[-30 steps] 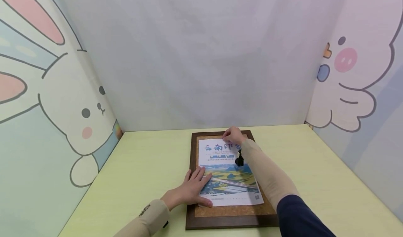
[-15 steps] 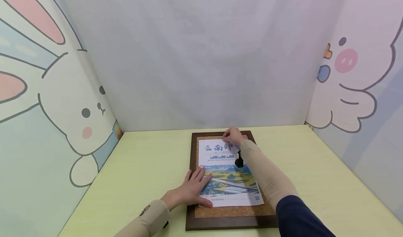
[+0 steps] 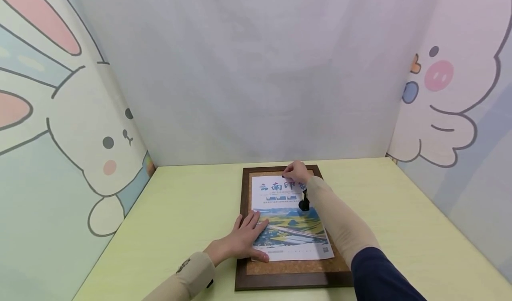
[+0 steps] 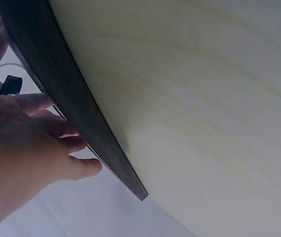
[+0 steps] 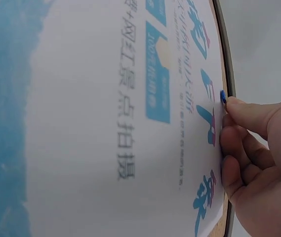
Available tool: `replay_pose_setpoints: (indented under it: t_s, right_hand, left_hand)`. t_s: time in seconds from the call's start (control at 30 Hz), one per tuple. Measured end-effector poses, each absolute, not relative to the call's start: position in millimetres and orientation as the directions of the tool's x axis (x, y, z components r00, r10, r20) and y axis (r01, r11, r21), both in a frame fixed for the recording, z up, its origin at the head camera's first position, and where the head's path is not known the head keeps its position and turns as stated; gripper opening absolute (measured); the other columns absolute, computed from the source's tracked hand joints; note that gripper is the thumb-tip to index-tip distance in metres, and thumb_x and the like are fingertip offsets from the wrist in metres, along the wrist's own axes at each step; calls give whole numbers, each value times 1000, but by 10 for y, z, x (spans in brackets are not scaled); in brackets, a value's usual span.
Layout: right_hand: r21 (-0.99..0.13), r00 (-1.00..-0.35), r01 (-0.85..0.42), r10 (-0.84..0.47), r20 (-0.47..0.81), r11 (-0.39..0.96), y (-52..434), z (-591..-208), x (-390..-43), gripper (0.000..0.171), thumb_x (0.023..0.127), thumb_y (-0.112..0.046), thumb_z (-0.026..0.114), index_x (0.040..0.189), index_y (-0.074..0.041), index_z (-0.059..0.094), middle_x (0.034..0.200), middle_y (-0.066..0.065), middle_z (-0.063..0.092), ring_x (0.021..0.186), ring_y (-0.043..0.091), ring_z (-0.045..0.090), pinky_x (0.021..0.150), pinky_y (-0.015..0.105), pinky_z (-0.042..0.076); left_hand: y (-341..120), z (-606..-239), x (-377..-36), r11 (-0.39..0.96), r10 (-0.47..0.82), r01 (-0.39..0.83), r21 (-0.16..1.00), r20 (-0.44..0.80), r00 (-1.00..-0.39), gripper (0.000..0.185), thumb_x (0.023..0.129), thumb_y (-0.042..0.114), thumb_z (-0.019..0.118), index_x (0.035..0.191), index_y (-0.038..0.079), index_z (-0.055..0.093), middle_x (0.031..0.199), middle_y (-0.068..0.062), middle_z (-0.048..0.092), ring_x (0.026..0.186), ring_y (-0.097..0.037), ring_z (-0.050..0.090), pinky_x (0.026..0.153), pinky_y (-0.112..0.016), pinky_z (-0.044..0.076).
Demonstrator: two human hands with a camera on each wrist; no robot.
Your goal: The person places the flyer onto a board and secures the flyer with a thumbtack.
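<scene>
The poster (image 3: pixel 287 216) lies flat on the cork board (image 3: pixel 256 269) at mid-bench, long axis running near to far, title at the far end. The left hand (image 3: pixel 244 241) presses its near-left corner with straight fingers; the right hand (image 3: pixel 297 173) pinches a blue pin (image 5: pixel 223 96) at the far edge. Judged progress: poster positioned, first pin not confirmed seated, other pins outstanding.

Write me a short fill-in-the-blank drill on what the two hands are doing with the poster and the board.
1. The poster lies on a framed ____ board.
2. The left hand lies flat on the poster's lower ____ corner.
3. The right hand pinches a pin coloured ____.
4. The pin sits at the poster's ____ edge.

Missing words: cork; left; blue; top
</scene>
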State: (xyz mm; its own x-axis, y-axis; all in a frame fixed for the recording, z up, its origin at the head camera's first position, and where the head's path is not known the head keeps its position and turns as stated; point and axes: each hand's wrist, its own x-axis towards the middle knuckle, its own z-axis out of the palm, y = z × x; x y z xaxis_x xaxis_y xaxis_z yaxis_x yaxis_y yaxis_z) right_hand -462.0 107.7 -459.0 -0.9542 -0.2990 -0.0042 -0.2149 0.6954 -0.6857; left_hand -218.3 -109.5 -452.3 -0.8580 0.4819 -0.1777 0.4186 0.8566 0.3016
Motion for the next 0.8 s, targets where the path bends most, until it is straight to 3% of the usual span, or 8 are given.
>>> replay_pose_setpoints:
  t_s: [0.3,0.53,0.8]
  right_hand:
    - [-685,-968,-163,-248,-27,710,1066,-4619,-4585,10,90,-13,67,86,-5,71,87,11,66,76,22,58,66,29,45]
    - [-657,-968,-195,-250,10,729,1044,-4629,-4593,12,91,-12,65,83,-4,69,84,11,65,74,22,57,66,30,45]
    - [-742,-974,-173,-225,31,648,1231,-4511,-4537,22,97,-19,56,107,-3,67,102,14,65,86,24,61,71,29,49]
  left_hand:
    - [-1069,-4520,-2162,855,488,423,301,-190,-852,99,76,62,70,153,15,27,162,-16,13,151,-35,8,116,-63,7]
    - [-1082,-4516,-2196,851,495,434,295,-178,-850,99,77,61,70,153,14,28,162,-18,14,150,-37,9,116,-63,8]
    - [-1212,-4547,-2230,865,468,413,284,-162,-869,99,75,63,70,151,14,32,161,-19,17,150,-40,8,116,-63,8]
